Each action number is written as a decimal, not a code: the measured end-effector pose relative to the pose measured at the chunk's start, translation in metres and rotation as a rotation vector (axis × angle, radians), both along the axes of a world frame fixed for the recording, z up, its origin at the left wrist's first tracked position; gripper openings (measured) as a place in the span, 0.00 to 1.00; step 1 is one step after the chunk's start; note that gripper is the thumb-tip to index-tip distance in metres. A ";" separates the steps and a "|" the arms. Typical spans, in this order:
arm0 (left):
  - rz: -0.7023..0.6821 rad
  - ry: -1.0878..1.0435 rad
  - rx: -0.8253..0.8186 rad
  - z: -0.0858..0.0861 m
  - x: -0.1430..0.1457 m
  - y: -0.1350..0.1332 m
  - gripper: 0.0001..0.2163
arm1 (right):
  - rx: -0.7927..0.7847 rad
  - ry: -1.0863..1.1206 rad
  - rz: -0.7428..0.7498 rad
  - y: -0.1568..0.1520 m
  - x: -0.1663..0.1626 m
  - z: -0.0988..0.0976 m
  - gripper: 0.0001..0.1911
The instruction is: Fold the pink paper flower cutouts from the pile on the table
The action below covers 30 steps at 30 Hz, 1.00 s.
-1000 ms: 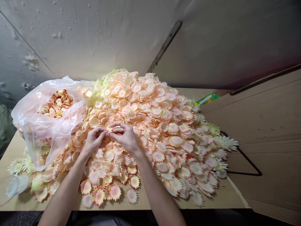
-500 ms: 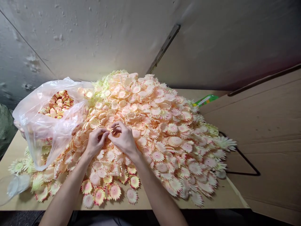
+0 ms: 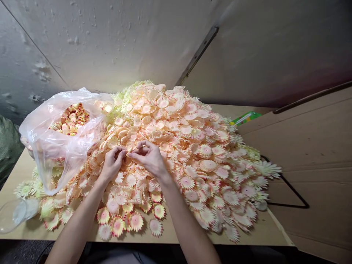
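Note:
A large heap of pale pink and cream artificial flower heads covers the table, many with red-tipped petals. Over the heap's front-left middle, my left hand pinches the edge of a small flower piece between thumb and forefinger. Opposite it, my right hand holds the same piece by thumb and fingertips. Most of that piece is hidden by the fingers. To the left, an open clear plastic bag holds smaller yellow-and-red flower pieces.
A clear plastic cup lies at the table's left front. Cardboard stands along the right side, with a bent black metal rod in front. A green package lies behind the heap. The grey wall closes off the back.
The whole view has shifted slightly, so the scene sits a little further right. My right hand's fingers have straightened somewhat and turned, while both hands stay at the small piece.

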<state>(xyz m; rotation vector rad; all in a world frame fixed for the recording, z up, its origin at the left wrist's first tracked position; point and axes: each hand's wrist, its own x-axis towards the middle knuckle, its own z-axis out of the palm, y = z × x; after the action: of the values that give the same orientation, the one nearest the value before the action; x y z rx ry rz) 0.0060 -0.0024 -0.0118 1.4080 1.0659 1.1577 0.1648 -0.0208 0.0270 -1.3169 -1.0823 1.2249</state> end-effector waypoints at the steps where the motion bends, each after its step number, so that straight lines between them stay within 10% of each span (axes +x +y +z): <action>1: -0.021 -0.071 -0.042 0.000 0.000 0.001 0.12 | -0.036 0.078 0.023 0.000 0.001 0.001 0.26; 21: -0.209 -0.333 -0.202 0.005 0.007 -0.005 0.20 | 0.077 0.196 0.428 -0.013 0.042 0.012 0.19; 30: -0.178 -0.459 -0.252 0.003 0.003 -0.002 0.16 | 0.229 -0.108 0.301 -0.002 0.038 0.007 0.06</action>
<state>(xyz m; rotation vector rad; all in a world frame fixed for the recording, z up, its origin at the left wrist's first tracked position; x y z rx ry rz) 0.0092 -0.0045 -0.0087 0.9574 0.7144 1.1026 0.2028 -0.0230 0.0340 -1.0802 -1.4932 1.2129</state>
